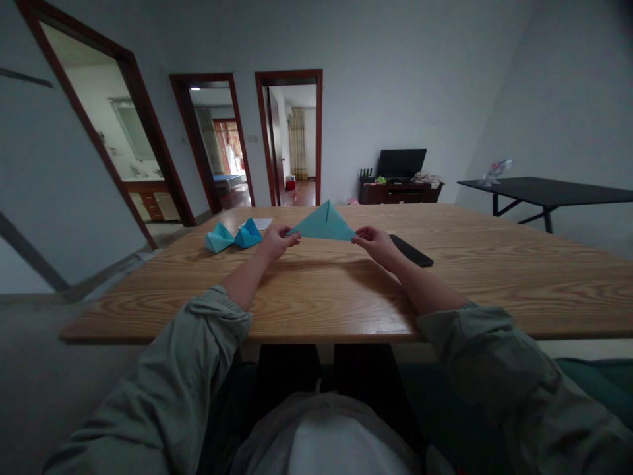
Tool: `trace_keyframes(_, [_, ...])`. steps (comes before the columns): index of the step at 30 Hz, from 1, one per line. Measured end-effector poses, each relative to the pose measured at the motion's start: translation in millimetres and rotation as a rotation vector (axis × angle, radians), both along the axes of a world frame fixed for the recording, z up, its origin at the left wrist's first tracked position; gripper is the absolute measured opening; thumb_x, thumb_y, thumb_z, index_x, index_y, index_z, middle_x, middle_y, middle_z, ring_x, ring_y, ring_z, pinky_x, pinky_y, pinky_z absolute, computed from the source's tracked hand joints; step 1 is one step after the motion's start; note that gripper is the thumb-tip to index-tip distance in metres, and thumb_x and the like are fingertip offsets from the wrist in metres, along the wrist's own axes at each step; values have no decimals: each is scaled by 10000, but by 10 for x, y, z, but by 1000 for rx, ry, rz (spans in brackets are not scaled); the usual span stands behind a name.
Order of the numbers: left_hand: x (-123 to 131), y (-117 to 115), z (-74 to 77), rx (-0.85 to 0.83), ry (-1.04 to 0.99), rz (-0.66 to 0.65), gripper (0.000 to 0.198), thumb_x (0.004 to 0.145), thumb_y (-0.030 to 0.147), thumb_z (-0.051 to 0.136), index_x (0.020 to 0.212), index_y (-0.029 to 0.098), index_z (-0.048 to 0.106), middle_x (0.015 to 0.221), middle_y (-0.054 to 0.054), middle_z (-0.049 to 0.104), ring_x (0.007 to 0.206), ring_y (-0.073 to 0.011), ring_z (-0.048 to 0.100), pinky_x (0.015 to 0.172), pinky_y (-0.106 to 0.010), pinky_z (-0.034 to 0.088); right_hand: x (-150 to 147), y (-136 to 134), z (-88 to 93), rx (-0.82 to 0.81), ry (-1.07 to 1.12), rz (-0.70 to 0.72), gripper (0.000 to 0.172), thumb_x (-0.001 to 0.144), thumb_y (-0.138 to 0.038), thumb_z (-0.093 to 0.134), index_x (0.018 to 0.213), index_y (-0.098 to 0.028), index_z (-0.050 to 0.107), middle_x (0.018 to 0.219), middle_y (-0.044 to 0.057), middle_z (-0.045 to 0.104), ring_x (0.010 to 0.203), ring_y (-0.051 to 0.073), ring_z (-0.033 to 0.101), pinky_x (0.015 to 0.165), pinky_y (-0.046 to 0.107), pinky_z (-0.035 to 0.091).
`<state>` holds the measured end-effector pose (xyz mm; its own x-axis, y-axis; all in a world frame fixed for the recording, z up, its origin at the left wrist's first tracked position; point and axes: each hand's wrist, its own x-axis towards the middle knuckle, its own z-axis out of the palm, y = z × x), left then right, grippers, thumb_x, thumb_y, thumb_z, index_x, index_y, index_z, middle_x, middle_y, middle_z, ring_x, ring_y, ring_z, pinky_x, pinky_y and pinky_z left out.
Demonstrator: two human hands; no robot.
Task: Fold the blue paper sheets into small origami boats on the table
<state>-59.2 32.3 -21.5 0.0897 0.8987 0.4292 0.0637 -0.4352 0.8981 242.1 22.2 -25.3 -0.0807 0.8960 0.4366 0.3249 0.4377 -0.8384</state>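
Observation:
A folded teal paper triangle (324, 224) stands up off the wooden table (316, 290), its point upward. My left hand (277, 241) pinches its left corner, and my right hand (378, 245) pinches its right corner. Left of my left hand lie a folded teal paper shape (219, 237) and a folded blue paper shape (248, 233), touching each other. Behind them is a white paper sheet (260, 223), partly hidden. A black phone (410, 251) lies face down or dark side up just beyond my right hand.
The wooden table's near edge runs below my forearms. A dark table (544, 191) with a clear plastic item stands at right. A dark cabinet (398, 192) holds a monitor against the far wall. Several doorways open at the back left.

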Motion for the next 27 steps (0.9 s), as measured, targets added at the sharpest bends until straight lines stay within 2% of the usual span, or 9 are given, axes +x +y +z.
trace_keyframes(3, [10, -4, 4, -47, -9, 48, 345, 634, 400, 774, 750, 111, 628, 658, -30, 661, 646, -141, 660, 682, -286, 542, -21, -31, 23, -62, 29, 36, 427, 672, -395, 707, 1015, -161, 608, 795, 43, 673, 700, 138, 569, 623, 252, 409])
trace_keyframes(6, [17, -30, 25, -59, -40, 40, 365, 619, 393, 792, 742, 112, 595, 666, -21, 649, 629, -138, 662, 660, -277, 550, -39, -89, 60, -105, 0, 77, 379, 686, -392, 681, 964, -138, 643, 787, 42, 658, 671, 123, 536, 626, 252, 400])
trace_keyframes(9, [11, -57, 52, -39, -48, 56, 424, 607, 367, 811, 850, 130, 557, 703, 1, 642, 558, -121, 643, 576, -262, 545, -52, -142, 86, -134, -67, 96, 331, 687, -417, 668, 856, -133, 657, 748, 29, 631, 623, 108, 483, 595, 251, 382])
trace_keyframes(13, [-11, -68, 63, -24, 24, 103, 488, 663, 410, 771, 1013, 145, 557, 742, -16, 659, 513, -109, 624, 503, -225, 509, -60, -167, 89, -177, -118, 139, 321, 688, -439, 663, 821, -148, 635, 722, 15, 608, 600, 102, 455, 566, 244, 363])
trace_keyframes(17, [-7, -70, 29, -102, 156, -25, 427, 650, 459, 764, 877, 119, 641, 759, -43, 663, 593, -136, 654, 543, -229, 512, -64, -181, 85, -216, -191, 187, 353, 714, -497, 637, 786, -152, 627, 725, 26, 613, 614, 112, 471, 558, 243, 355])
trace_keyframes(22, [-5, -86, 16, -223, 268, -214, 452, 626, 479, 776, 889, 128, 669, 829, -64, 688, 659, -158, 672, 607, -260, 522, -85, -192, 98, -228, -299, 211, 415, 738, -553, 611, 811, -148, 673, 695, 16, 604, 581, 105, 451, 540, 239, 326])
trace_keyframes(27, [-89, -15, 71, -276, 417, -282, 405, 618, 454, 782, 832, 121, 694, 722, -66, 697, 643, -165, 660, 556, -228, 478, -66, -64, 112, -250, -381, 151, 409, 729, -535, 622, 835, -148, 700, 655, 6, 598, 537, 91, 413, 499, 231, 288])
